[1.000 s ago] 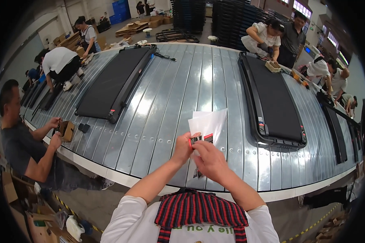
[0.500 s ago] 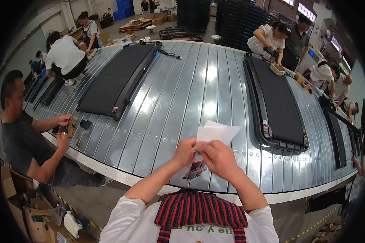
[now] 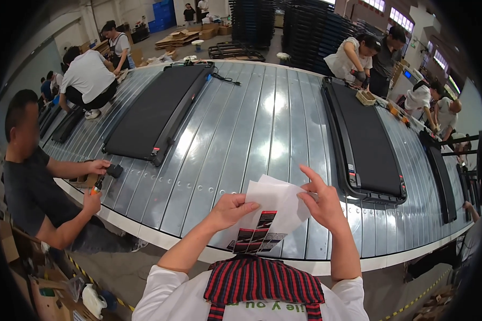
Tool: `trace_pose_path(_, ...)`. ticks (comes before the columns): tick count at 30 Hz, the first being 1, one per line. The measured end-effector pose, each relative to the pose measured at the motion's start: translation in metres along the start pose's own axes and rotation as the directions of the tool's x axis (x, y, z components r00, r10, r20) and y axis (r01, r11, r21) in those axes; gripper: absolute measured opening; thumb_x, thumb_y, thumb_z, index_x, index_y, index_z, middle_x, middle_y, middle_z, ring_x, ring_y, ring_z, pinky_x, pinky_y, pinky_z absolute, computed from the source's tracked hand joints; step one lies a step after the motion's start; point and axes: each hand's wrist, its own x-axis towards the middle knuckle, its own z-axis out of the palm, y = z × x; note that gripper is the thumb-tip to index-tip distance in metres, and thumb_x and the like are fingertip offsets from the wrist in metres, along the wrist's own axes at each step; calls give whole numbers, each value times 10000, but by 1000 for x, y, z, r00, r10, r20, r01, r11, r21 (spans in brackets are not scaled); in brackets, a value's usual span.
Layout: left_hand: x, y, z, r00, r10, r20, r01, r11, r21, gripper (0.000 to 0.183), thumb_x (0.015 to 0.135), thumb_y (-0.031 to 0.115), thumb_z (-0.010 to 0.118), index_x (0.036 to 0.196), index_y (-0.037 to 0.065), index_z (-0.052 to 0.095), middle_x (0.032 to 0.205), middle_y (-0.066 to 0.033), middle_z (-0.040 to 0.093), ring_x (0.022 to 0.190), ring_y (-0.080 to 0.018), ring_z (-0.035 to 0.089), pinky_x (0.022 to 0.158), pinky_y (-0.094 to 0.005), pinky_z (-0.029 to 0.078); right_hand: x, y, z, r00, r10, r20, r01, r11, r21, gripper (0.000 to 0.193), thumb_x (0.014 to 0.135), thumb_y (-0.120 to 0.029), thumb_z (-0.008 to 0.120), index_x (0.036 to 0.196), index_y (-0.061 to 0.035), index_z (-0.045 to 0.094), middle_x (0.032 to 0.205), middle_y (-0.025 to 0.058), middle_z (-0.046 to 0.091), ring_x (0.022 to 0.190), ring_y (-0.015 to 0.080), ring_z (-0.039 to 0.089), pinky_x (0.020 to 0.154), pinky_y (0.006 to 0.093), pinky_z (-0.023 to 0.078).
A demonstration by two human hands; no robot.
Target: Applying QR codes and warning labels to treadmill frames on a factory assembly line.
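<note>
In the head view, the left hand (image 3: 228, 212) pinches the left edge of some white sheets (image 3: 270, 196) between thumb and fingers, while the right hand (image 3: 326, 206) is open at their right edge, its index finger raised and spread; whether its thumb or other fingers touch the paper cannot be told. The sheets are fanned out in front of the person's chest, above the near edge of a slatted metal table (image 3: 241, 155), with black-and-red labels (image 3: 258, 234) at their lower part. On the table, well apart, lie two long black belt machines, the left machine (image 3: 158, 109) with a dark cable (image 3: 227, 79) near its far end, the right machine (image 3: 372, 144) with a small basket (image 3: 366, 98) at its far end. At left, a co-worker (image 3: 29, 187) holds an orange-and-black tool (image 3: 96, 188) near a black block (image 3: 114, 170).
</note>
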Motion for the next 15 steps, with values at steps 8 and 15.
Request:
trace_pose_path(8, -5, 4, -12, 999, -19, 38, 12, 981, 195, 289, 792, 247, 609, 966, 15, 612, 732, -27, 612, 655, -62, 513, 598, -230, 437, 6, -15, 9, 989, -101, 107, 109, 991, -75, 570, 732, 29, 569, 1247, -112, 371, 814, 129, 622, 760, 242, 615, 661, 325, 502)
trace_pose_path(15, -9, -13, -16, 989, 129, 78, -149, 903, 404, 270, 787, 267, 599, 898, 21, 613, 625, -94, 588, 550, -102, 510, 531, -272, 416, -1, -17, 17, 971, -232, 53, 218, 957, 194, 575, 727, -27, 610, 1247, -71, 370, 893, 112, 628, 792, 206, 602, 696, 293, 463)
